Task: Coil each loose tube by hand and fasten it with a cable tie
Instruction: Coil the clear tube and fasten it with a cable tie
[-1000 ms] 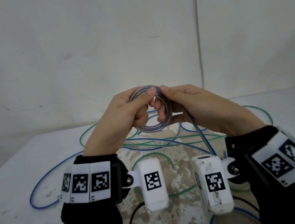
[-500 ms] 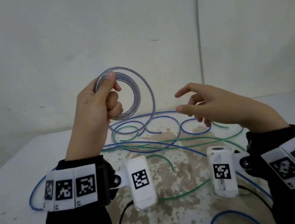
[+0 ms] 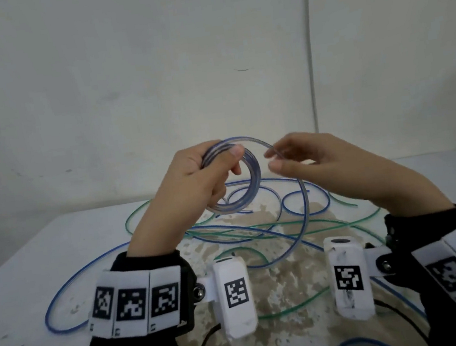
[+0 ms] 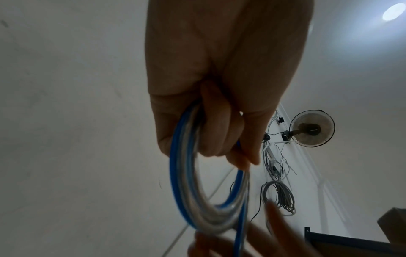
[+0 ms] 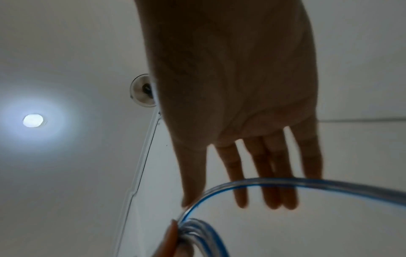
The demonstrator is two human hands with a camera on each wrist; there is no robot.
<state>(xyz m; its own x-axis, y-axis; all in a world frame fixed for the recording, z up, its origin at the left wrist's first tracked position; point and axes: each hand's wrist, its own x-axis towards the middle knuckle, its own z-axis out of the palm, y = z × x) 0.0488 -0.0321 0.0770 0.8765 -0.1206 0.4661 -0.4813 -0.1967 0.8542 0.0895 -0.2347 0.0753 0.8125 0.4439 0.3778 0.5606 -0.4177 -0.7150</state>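
Observation:
A clear tube with a blue stripe is wound into a small coil (image 3: 254, 174) held above the table. My left hand (image 3: 231, 161) grips the coil at its top left, thumb on top and fingers curled through the ring (image 4: 184, 191). One loose strand (image 3: 304, 192) arcs from the coil to the right, then drops to the table. My right hand (image 3: 272, 159) is at that strand just right of the coil, its fingers (image 5: 270, 182) straight, with the strand (image 5: 307, 184) crossing in front of them. No cable tie is visible.
Several loose blue tubes (image 3: 63, 293) and green tubes (image 3: 139, 212) lie tangled across the white table (image 3: 33, 283), which has a brown stained patch in the middle. A plain wall stands close behind the table's far edge.
One second ago both hands pinched the coil. My right hand then let go while my left lifted the coil. Now the coil is lower and my right hand is back at the loose strand.

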